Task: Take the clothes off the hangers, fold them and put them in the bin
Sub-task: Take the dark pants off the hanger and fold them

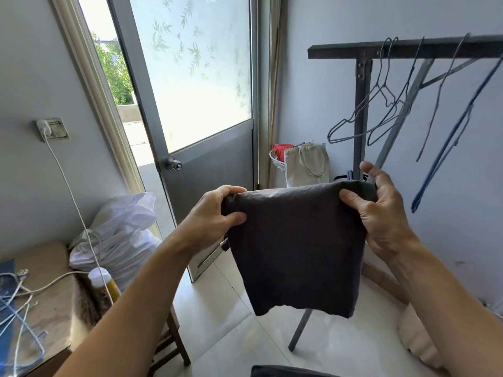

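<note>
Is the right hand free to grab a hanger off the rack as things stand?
Probably not yet: the right hand and left hand both grip the dark garment. The hangers hang above it on the rack, with nothing between.

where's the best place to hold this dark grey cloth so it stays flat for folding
By the two top corners, coming in from either side, as the left hand and right hand do now: thumbs in front, fingers behind. The dark grey cloth hangs freely from that edge, so its own weight likely keeps it flat and square.
</note>
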The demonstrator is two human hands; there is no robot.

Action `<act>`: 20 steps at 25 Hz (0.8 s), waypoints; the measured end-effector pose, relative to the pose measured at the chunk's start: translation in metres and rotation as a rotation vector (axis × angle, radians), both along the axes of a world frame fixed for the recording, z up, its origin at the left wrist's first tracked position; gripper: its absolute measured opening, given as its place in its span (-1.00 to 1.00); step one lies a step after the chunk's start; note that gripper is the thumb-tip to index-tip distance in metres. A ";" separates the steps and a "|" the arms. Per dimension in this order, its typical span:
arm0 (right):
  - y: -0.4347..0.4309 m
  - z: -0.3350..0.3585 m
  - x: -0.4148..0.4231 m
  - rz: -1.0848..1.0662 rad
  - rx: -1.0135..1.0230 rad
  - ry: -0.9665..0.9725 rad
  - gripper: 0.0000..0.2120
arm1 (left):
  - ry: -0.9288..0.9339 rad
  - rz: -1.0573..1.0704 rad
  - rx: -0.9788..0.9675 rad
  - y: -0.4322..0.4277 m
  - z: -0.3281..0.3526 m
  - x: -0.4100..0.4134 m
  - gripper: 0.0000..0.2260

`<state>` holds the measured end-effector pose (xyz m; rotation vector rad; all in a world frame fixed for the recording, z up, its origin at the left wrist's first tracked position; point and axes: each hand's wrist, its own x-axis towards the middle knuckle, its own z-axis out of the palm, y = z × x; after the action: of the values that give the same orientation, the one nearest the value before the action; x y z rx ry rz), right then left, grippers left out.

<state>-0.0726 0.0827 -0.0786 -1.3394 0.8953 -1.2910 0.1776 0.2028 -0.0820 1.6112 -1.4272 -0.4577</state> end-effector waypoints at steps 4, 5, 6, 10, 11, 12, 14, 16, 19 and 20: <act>0.001 0.003 0.002 -0.087 -0.128 0.099 -0.42 | -0.165 0.050 -0.015 0.000 0.003 0.008 -0.86; 0.001 0.002 0.002 -0.104 -0.140 0.090 -0.43 | -0.188 0.091 -0.034 0.000 0.002 0.011 -0.88; 0.001 0.001 0.002 -0.110 -0.134 0.068 -0.44 | -0.171 0.119 -0.062 0.000 0.002 0.012 -0.91; 0.001 -0.001 0.000 -0.043 -0.026 -0.031 -0.48 | 0.356 -0.034 -0.136 0.002 0.008 0.004 -0.89; 0.001 -0.002 0.000 -0.039 -0.007 -0.017 -0.50 | 0.450 -0.061 -0.142 0.001 0.011 0.000 -0.87; -0.001 -0.004 0.000 -0.054 0.007 0.015 -0.53 | 0.490 -0.064 -0.151 -0.002 0.014 -0.003 -0.86; -0.003 -0.007 -0.002 -0.145 -0.022 0.180 -0.58 | 0.471 -0.064 -0.163 -0.007 0.019 -0.007 -0.85; -0.001 -0.008 -0.005 -0.310 -0.195 0.499 -0.51 | 0.442 -0.093 -0.162 -0.012 0.023 -0.009 -0.84; 0.015 0.008 0.004 -0.103 -0.470 0.721 -0.10 | 0.320 -0.157 -0.124 -0.018 0.030 -0.011 -0.87; 0.018 0.013 0.011 0.094 -0.480 0.800 0.02 | 0.277 -0.190 -0.104 -0.020 0.031 -0.013 -0.88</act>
<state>-0.0619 0.1009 -0.0656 -2.3342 1.0581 -0.9093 0.1646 0.1830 -0.0506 1.2801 -1.3725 -0.6771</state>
